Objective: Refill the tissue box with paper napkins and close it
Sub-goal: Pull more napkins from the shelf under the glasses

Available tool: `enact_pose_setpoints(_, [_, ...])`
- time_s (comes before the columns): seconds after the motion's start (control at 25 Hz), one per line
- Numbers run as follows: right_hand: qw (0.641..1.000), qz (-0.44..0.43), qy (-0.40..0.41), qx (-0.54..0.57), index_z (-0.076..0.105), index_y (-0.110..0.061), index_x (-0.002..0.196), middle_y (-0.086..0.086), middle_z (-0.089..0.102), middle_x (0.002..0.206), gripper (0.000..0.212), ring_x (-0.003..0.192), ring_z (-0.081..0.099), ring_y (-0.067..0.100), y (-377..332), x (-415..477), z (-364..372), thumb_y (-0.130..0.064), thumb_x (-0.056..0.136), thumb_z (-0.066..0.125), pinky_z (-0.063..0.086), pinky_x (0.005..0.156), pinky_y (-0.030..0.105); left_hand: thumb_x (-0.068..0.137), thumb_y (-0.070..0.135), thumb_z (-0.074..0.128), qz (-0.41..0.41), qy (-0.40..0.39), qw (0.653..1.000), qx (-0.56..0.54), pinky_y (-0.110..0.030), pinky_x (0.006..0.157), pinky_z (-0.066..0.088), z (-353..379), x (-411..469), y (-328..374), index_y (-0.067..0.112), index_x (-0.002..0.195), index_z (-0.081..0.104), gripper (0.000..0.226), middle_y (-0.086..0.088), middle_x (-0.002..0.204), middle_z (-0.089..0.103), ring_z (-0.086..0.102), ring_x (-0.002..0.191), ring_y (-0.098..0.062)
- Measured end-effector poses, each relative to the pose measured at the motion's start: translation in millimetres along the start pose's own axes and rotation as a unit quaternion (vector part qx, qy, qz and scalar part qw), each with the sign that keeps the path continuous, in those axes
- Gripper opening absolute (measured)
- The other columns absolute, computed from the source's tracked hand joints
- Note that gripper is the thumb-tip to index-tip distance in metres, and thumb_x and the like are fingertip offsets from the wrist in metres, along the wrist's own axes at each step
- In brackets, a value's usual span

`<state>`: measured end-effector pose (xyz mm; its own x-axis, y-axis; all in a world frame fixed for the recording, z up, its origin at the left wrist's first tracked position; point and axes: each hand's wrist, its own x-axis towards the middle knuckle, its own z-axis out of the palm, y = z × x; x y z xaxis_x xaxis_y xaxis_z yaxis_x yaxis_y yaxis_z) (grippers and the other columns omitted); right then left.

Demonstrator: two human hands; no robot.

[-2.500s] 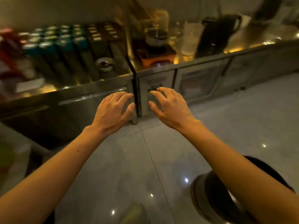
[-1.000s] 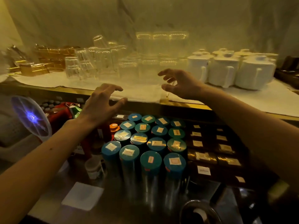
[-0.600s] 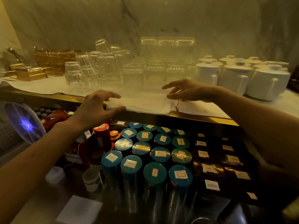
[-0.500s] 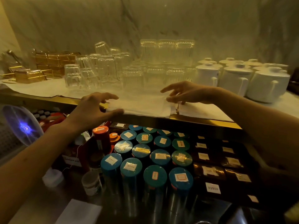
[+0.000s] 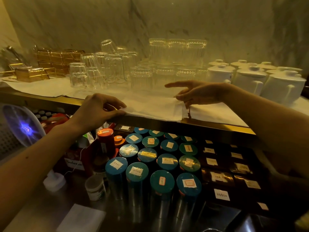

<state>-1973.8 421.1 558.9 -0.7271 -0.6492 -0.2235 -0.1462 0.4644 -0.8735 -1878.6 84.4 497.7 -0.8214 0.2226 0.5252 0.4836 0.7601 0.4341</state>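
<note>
Shelf (image 5: 209, 125), both hands pinching napkin (image 5: 150, 108)

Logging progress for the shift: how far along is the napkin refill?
Nothing looks done yet. In hand: left hand and right hand pinch opposite ends of a white napkin sheet on the shelf. Left: filling and closing the tissue box, which is not identifiable here.

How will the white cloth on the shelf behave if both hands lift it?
Probably floppy: the cloth lies creased where the left hand and right hand pinch it. Likely light. Pulling may drag the glasses that seem to stand on it.
</note>
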Motion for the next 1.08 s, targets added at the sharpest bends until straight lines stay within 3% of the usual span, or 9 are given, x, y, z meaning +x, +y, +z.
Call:
enact_pose_setpoints(0.16, [0.998, 0.021, 0.002, -0.061, 0.064, -0.022, 0.122, 0.002, 0.05, 0.137, 0.04, 0.127, 0.05, 0.027, -2.1, 2.8, -3.1, -0.002, 0.087, 0.061, 0.055, 0.09, 0.026, 0.079, 0.025, 0.074, -0.002, 0.0, 1.0, -0.024, -0.009, 0.07, 0.054, 0.5, -0.2, 1.7, 0.022, 0.106, 0.071, 0.026, 0.004, 0.099, 0.071, 0.07, 0.081, -0.003])
enact_pose_setpoints(0.32, [0.994, 0.021, -0.001, -0.106, 0.066, -0.017, 0.116, 0.003, 0.052, 0.138, 0.039, 0.132, 0.044, 0.031, -2.8, 3.4, -1.3, 0.007, 0.086, 0.059, 0.052, 0.085, 0.016, 0.073, 0.024, 0.08, 0.004, 0.0, 1.0, -0.016, -0.014, 0.071, 0.057, 4.2, -2.6, 2.4, 0.022, 0.107, 0.072, 0.035, 0.003, 0.099, 0.072, 0.072, 0.082, -0.004])
enact_pose_setpoints(0.44, [0.991, 0.013, 0.011, -0.13, 0.067, -0.018, 0.114, 0.003, 0.056, 0.134, 0.039, 0.128, 0.048, 0.033, -3.2, 1.4, 2.6, 0.006, 0.084, 0.062, 0.053, 0.088, 0.021, 0.082, 0.016, 0.073, 0.015, 0.035, 0.999, 0.012, -0.019, 0.071, 0.055, 8.1, -2.1, 0.6, 0.017, 0.104, 0.074, 0.022, -0.004, 0.1, 0.074, 0.069, 0.08, -0.008])
enact_pose_setpoints(0.6, [0.977, -0.025, 0.087, -0.192, 0.071, -0.019, 0.104, 0.003, 0.066, 0.116, 0.035, 0.113, 0.058, 0.032, 1.7, 5.0, 12.6, 0.007, 0.082, 0.064, 0.051, 0.098, 0.039, 0.085, 0.011, 0.069, 0.039, 0.067, 0.997, 0.027, -0.009, 0.073, 0.043, 11.0, -4.7, 1.7, 0.01, 0.103, 0.075, 0.019, -0.007, 0.096, 0.075, 0.064, 0.082, -0.007])
enact_pose_setpoints(0.88, [0.977, -0.068, 0.13, -0.156, 0.072, -0.015, 0.095, 0.006, 0.068, 0.107, 0.028, 0.102, 0.062, 0.024, 6.7, -2.0, 27.3, 0.008, 0.082, 0.065, 0.054, 0.091, 0.033, 0.087, 0.008, 0.067, 0.06, 0.121, 0.99, 0.033, -0.01, 0.075, 0.041, 11.6, -6.6, 1.2, 0.007, 0.105, 0.073, 0.02, -0.012, 0.1, 0.074, 0.062, 0.088, -0.013])
enact_pose_setpoints(1.08, [0.973, -0.063, 0.15, -0.164, 0.072, -0.015, 0.095, 0.008, 0.067, 0.107, 0.024, 0.101, 0.061, 0.023, 5.2, -1.5, 34.0, 0.005, 0.082, 0.066, 0.053, 0.093, 0.034, 0.082, 0.008, 0.072, 0.087, 0.095, 0.991, 0.031, -0.012, 0.078, 0.046, 9.8, -9.0, -6.1, 0.008, 0.106, 0.073, 0.024, -0.012, 0.102, 0.073, 0.064, 0.09, -0.013])
